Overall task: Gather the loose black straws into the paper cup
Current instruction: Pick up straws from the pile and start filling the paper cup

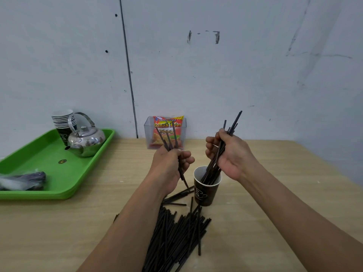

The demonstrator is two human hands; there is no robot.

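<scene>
Over the cup point(206, 186), right hand point(234, 157) curls round a bundle of straws point(235, 121), lower ends inside; left hand point(170, 163) grips a few more. Big pile point(176, 236) lies on the table point(275, 203). Light, stiff, slick, I'd say: grip mid-length.

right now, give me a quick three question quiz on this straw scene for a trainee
1. True or false: the straws gripped by the right hand reach down into the paper cup.
2. The kettle stands on: A the green tray; B the bare table; C the clear box.
3. What does the left hand grip?
Key: 1 true; 2 A; 3 straws.
</scene>
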